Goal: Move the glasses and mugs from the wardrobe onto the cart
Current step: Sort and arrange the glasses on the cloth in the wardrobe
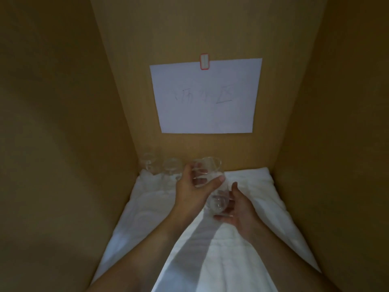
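Note:
Inside the wooden wardrobe (63, 123) a white cloth (242, 239) covers the shelf. My left hand (193, 190) grips a clear glass (207, 167) by its side, lifted and tilted near the back wall. My right hand (237, 209) holds a second clear glass (219, 202) just below and in front of the first. Two more clear glasses (171, 169) (148, 163) stand on the cloth in the back left corner. The cart is out of view.
A white paper sheet (206, 98) with faint handwriting hangs on the back wall under a red-edged clip (204, 61). Wooden side walls close in on the left and on the right (336, 123). The cloth reaches the front edge.

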A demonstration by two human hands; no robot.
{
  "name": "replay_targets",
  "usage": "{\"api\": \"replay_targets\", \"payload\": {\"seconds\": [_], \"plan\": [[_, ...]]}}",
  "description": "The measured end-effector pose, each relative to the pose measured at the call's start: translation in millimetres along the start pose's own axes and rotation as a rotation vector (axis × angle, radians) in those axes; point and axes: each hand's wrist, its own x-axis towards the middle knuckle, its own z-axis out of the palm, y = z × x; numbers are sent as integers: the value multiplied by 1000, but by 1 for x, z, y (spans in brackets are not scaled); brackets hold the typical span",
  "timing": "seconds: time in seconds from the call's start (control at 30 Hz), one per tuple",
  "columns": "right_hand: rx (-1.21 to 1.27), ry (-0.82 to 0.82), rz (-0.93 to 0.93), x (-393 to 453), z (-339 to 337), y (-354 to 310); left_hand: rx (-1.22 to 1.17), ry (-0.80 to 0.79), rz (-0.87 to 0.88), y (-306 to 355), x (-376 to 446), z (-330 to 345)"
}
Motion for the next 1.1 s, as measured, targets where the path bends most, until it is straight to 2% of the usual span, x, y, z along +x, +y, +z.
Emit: {"api": "replay_targets", "payload": {"seconds": [0.1,0.2,0.37,0.5,0.6,0.67,0.8,0.97,1.1], "plan": [[194,-188,76,-12,-9,0,36,-53,15,0,-8,15],[271,-201,18,-21,-15,-7,113,-95,44,-3,-13,20],[414,33,-11,-27,-31,-17,356,-93,55,-15,-10,6],[259,342,-99,-23,-29,-36,477,-42,18,-29,-2,-12],[181,550,-290,-14,-20,-46,584,-34,-34,-34,0,-21],[34,637,-412,-8,-16,-50,616,-49,-41,-37,-1,-25],[-441,704,-575,0,-11,-57,645,-67,-30,-38,-2,-31],[-1002,563,-732,10,-4,-59,720,-73,22,-39,2,-39],[-1188,496,-728,22,-1,-61,902,-129,178,-43,5,-43]]}}
